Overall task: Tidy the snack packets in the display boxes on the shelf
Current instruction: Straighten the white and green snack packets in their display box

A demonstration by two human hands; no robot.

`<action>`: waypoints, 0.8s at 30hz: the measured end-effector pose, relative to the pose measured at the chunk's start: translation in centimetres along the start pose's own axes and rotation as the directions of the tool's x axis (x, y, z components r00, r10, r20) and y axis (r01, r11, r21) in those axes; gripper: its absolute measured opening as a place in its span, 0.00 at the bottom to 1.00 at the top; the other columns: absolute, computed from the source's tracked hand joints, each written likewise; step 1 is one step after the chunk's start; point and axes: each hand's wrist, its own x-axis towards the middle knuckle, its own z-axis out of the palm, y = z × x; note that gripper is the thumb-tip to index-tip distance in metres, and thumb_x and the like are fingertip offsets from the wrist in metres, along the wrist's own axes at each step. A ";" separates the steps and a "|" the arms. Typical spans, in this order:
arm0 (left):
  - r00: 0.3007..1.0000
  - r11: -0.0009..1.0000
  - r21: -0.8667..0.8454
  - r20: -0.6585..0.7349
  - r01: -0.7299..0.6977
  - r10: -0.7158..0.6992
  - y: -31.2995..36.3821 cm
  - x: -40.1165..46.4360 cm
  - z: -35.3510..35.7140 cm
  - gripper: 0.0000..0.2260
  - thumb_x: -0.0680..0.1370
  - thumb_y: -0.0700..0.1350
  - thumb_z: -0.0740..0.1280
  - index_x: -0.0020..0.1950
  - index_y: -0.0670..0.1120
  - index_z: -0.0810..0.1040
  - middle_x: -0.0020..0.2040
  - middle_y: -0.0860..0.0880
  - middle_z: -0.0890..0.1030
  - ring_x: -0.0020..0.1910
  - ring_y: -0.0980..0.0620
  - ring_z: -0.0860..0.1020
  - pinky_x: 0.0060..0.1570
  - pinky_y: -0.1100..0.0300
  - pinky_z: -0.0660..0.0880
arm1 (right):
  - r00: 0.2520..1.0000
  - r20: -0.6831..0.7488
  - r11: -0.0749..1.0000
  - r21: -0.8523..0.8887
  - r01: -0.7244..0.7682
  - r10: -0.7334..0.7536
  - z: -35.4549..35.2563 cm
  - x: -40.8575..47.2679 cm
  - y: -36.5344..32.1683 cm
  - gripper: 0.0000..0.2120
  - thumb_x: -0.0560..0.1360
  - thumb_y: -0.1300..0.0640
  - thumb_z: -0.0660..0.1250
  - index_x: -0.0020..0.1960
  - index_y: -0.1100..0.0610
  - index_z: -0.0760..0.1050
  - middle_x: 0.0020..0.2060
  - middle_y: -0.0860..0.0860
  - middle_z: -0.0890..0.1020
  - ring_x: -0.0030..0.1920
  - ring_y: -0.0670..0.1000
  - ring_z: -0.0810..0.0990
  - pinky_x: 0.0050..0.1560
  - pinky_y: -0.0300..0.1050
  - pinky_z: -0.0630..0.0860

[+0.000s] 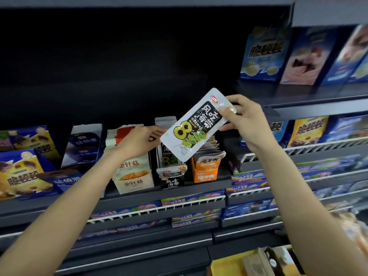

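Right hand (242,118) pinches seaweed packet (194,125) top corner; left hand (139,140) apparently reaching behind.

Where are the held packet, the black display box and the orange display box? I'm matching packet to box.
held packet (194,124), head view, printed front.
black display box (172,181), head view, front panel.
orange display box (205,175), head view, front panel.

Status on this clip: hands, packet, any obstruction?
Right hand pinches kelp packet by its top, held tilted above black box. Left hand rests on packets in white box. Nothing blocking.
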 end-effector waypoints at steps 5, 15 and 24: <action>1.000 1.000 -0.027 0.015 -0.012 0.012 -0.2 0.0 0.0 0.14 0.78 0.40 0.66 0.63 0.48 0.76 0.54 0.55 0.80 0.49 0.65 0.76 0.52 0.70 0.73 | 0.985 0.119 0.992 0.000 0.126 -0.126 -0.4 -0.2 -0.4 0.07 0.78 0.65 0.64 0.53 0.55 0.74 0.45 0.56 0.83 0.47 0.51 0.84 0.46 0.44 0.82; 0.999 0.997 -0.064 -0.002 -0.034 0.034 -0.1 -0.9 -0.3 0.23 0.73 0.53 0.71 0.67 0.49 0.74 0.60 0.57 0.77 0.59 0.62 0.75 0.61 0.63 0.71 | 0.648 0.587 0.579 -0.340 0.741 -0.485 0.5 2.3 -0.5 0.11 0.68 0.77 0.68 0.37 0.63 0.80 0.47 0.54 0.84 0.59 0.50 0.80 0.57 0.42 0.78; 0.969 0.701 -0.705 -0.079 0.111 -0.233 1.8 -0.7 -2.1 0.07 0.76 0.41 0.68 0.52 0.49 0.76 0.47 0.50 0.83 0.42 0.60 0.82 0.39 0.68 0.77 | 0.561 0.621 0.519 -0.273 0.810 -0.548 -0.3 2.3 1.0 0.07 0.71 0.74 0.68 0.37 0.66 0.80 0.49 0.58 0.84 0.61 0.55 0.78 0.57 0.47 0.79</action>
